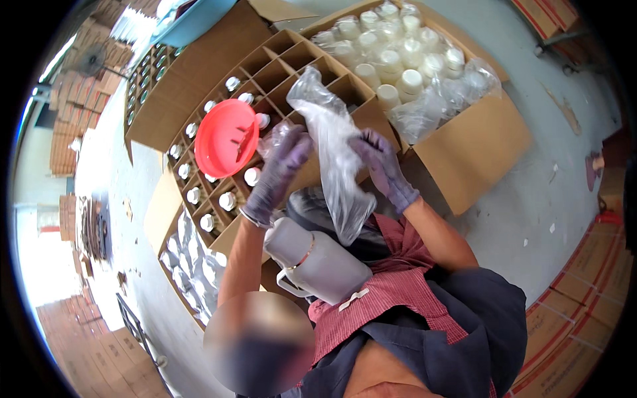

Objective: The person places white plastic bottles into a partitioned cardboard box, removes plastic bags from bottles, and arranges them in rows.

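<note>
A long, crumpled clear plastic bag [332, 149] hangs in front of me between my hands. My right hand [385, 169], in a purple-grey glove, pinches its right edge. My gloved left hand [282, 169] is closed at the bag's left side, with more crumpled clear plastic [271, 140] by its fingers. In my lap a pale grey jug [325, 265] with a side handle lies tilted. Left of my left hand, a red round tray [225, 142] with dark reddish strips in it rests on bottle tops in a divided cardboard box [292, 66].
White-capped bottles [227, 200] fill several of the box's compartments. Back right, an open carton [474, 152] holds several bagged white-lidded containers [410, 83]. Silvery wrapped items [189, 259] lie at the left. A blue basin [192, 23] stands far left; stacked cartons [564, 312] line the right.
</note>
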Demonstrator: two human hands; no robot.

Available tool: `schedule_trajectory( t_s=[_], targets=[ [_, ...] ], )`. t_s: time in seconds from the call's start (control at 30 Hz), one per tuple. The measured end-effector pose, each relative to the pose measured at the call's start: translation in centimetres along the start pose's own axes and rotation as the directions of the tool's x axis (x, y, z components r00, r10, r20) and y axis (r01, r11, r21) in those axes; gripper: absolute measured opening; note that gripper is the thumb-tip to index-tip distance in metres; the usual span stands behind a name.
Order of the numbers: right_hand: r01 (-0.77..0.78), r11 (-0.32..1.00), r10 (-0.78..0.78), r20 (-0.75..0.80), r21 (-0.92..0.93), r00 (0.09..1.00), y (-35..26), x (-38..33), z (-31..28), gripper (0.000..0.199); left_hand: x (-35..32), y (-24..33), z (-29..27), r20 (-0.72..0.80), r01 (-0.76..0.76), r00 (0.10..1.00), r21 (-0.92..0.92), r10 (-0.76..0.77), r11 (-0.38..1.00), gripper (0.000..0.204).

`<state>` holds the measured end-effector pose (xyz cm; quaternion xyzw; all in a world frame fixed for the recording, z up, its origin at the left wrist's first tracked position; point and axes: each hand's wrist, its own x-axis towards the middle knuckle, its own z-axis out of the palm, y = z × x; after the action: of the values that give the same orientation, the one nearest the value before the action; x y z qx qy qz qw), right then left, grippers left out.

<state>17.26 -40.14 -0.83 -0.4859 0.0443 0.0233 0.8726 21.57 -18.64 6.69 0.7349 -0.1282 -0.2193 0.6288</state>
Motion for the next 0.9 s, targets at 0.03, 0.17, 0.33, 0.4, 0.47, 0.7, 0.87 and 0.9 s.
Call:
schedule_trajectory(
  t_s=[0.03, 0.17, 0.33, 0.4, 0.47, 0.7, 0.87, 0.9],
  targets=[
    [0.050, 0.995, -0.051, -0.008, -0.081, 0.999, 0.1, 1.4, 0.5, 0.019, -1.1, 0.7, 1.3, 0.057, -0.065, 0.996, -0.086, 0.070, 0.994, 0.063],
    [0.473, 0.703, -0.286, 0.399, -0.531, 0.871, 1.1, 4.0, 4.5, 0.068, -3.0, -0.8, 1.0, -0.104, -0.092, 0.988, 0.217, 0.117, 0.972, 0.039],
    [0.478, 0.652, -0.308, 0.370, -0.588, 0.876, 3.4, 4.2, 7.3, 0.063, -6.2, -2.6, -3.8, -0.175, 0.012, 0.982, 0.431, 0.070, 0.902, 0.024],
    [0.139, 0.787, -0.028, 0.190, -0.602, 0.981, 5.0, 5.6, 5.8, 0.045, -7.6, -7.1, -6.1, -0.259, -0.282, 0.947, -0.376, 0.192, 0.882, 0.042],
    [0.128, 0.843, -0.056, 0.151, -0.522, 0.987, 7.5, 6.6, 3.5, 0.034, -9.5, -9.8, -7.2, -0.364, -0.444, 0.895, -0.777, 0.257, 0.447, 0.047],
    [-0.057, 0.971, 0.070, 0.048, -0.231, 0.996, 9.0, 1.2, 4.0, 0.026, -16.4, -11.6, -3.1, -0.589, -0.248, 0.807, -0.272, 0.043, 0.930, 0.032],
    [0.522, 0.646, -0.348, 0.394, -0.557, 0.851, 3.7, -8.2, 4.8, 0.010, -22.1, -12.1, 1.3, -0.380, -0.210, 0.858, 0.351, 0.344, 0.912, 0.041],
    [0.802, 0.342, -0.388, 0.704, -0.489, 0.595, 2.9, -9.0, 3.2, 0.002, -22.6, -11.4, 3.0, -0.426, -0.172, 0.839, 0.386, 0.340, 0.906, 0.042]
  ],
)
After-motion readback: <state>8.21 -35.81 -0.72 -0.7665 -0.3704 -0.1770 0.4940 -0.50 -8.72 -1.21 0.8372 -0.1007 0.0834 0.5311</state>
